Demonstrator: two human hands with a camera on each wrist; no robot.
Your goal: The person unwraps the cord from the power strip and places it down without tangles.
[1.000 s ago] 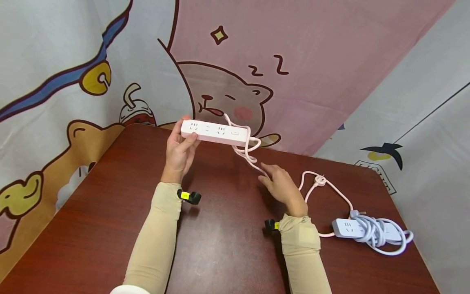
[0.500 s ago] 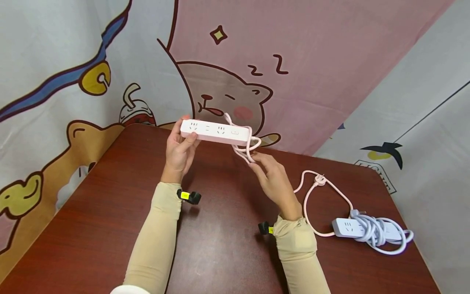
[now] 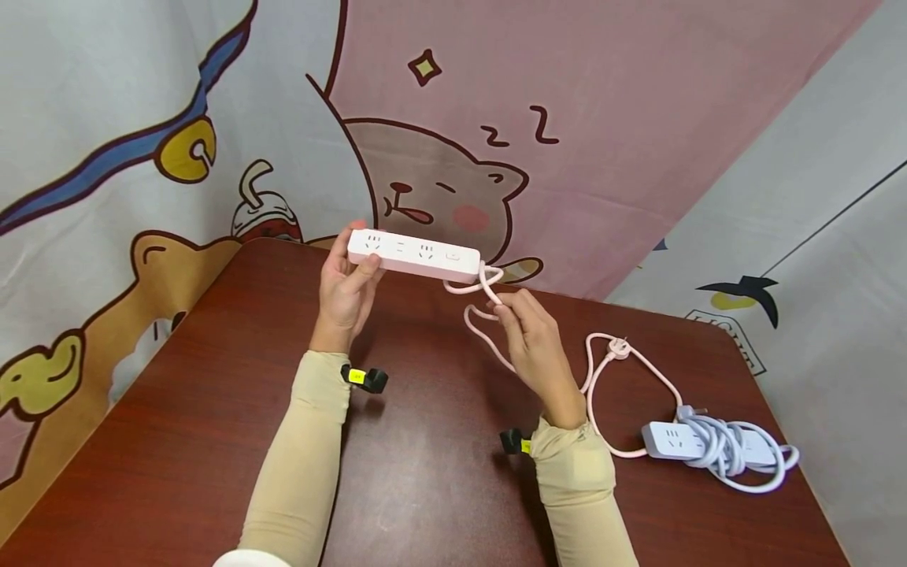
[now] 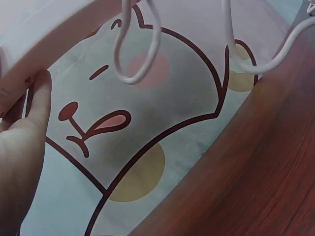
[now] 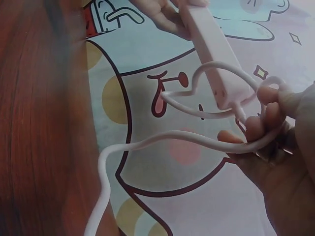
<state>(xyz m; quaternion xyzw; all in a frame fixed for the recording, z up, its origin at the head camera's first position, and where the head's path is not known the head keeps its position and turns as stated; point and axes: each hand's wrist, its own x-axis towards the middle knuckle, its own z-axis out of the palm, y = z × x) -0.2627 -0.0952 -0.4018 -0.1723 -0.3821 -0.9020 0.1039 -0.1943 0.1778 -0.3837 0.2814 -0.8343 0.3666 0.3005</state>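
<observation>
A pink-white power strip (image 3: 414, 253) is held up above the far part of the table, its sockets facing the head camera. My left hand (image 3: 345, 287) grips its left end, thumb on the front side. At the other end a pink cord (image 5: 187, 137) leaves the strip in loose loops. My right hand (image 3: 534, 342) pinches the cord just off the strip's right end. In the right wrist view the cord runs across the fingers and a length hangs away from them. The left wrist view shows the strip's underside (image 4: 54, 37) and a hanging cord loop (image 4: 130, 73).
On the right of the brown table (image 3: 425, 472) lies a bluish-white power strip (image 3: 673, 441) with its own cord (image 3: 723, 449) wound round it. The pink cord's plug (image 3: 619, 348) rests behind it. A printed cloth (image 3: 602, 157) hangs along the far edge.
My right hand has moved up to the cord and taken hold of it. The cord turn that crossed the strip's right end has come off it. The left hand stays put.
</observation>
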